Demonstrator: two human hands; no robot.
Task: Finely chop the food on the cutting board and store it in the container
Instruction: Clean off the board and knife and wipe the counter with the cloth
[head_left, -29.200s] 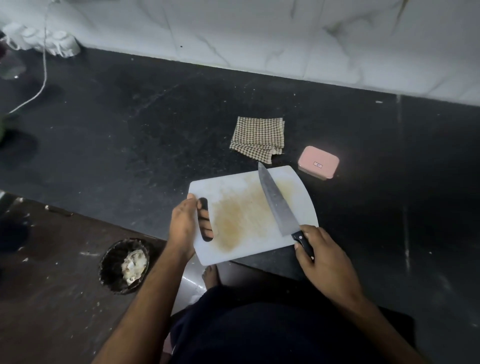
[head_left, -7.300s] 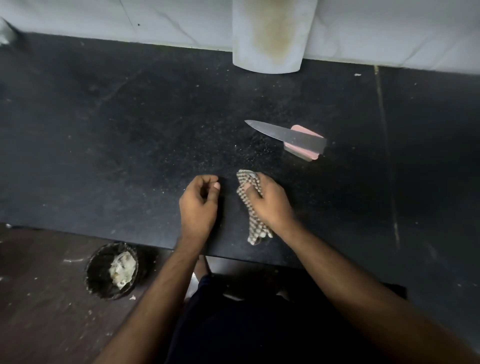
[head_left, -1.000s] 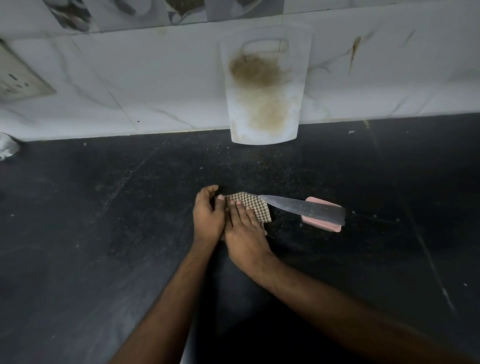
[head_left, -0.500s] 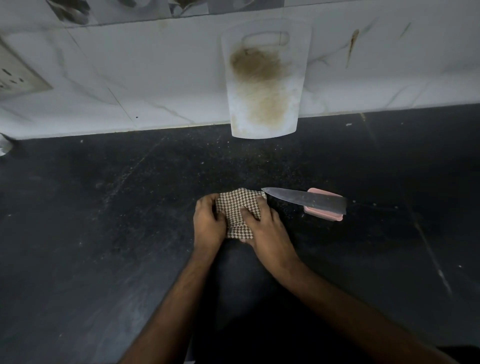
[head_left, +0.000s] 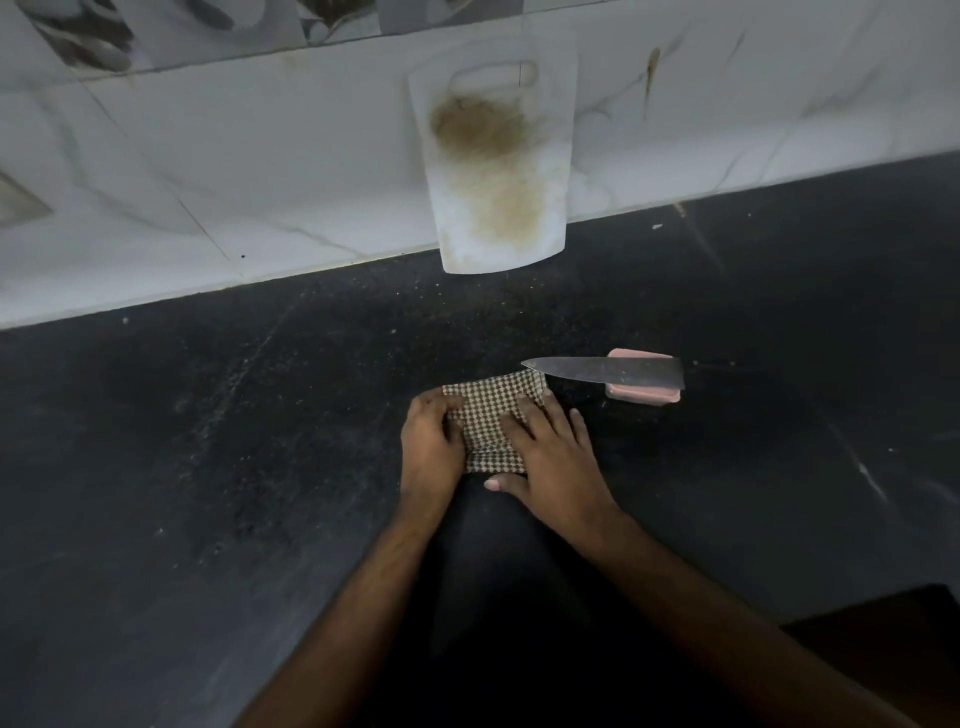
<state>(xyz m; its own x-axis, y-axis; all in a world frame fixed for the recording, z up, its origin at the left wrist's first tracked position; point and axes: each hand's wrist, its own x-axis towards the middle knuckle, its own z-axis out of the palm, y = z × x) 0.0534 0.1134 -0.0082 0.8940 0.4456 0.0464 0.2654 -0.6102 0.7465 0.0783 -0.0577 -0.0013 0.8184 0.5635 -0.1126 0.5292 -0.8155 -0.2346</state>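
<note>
A folded checked cloth (head_left: 491, 415) lies on the black counter (head_left: 208, 467). My left hand (head_left: 430, 441) rests on the cloth's left edge, its fingers bent over it. My right hand (head_left: 553, 457) lies flat on the cloth's right part with straight fingers. The white cutting board (head_left: 493, 166), stained brown, leans upright against the tiled wall. A pink lidded container (head_left: 644, 395) sits right of the cloth. The knife (head_left: 608, 373) lies across its top, tip pointing left toward the cloth.
The marble-tiled wall (head_left: 234, 182) runs along the counter's back edge. Fine crumbs speckle the counter around the cloth and below the board. A dark brown surface (head_left: 893, 649) shows at the lower right corner.
Both hands have flattened the cloth into a wider folded rectangle. My right hand went from gripping it to lying flat on it. Knife, container and board stayed put.
</note>
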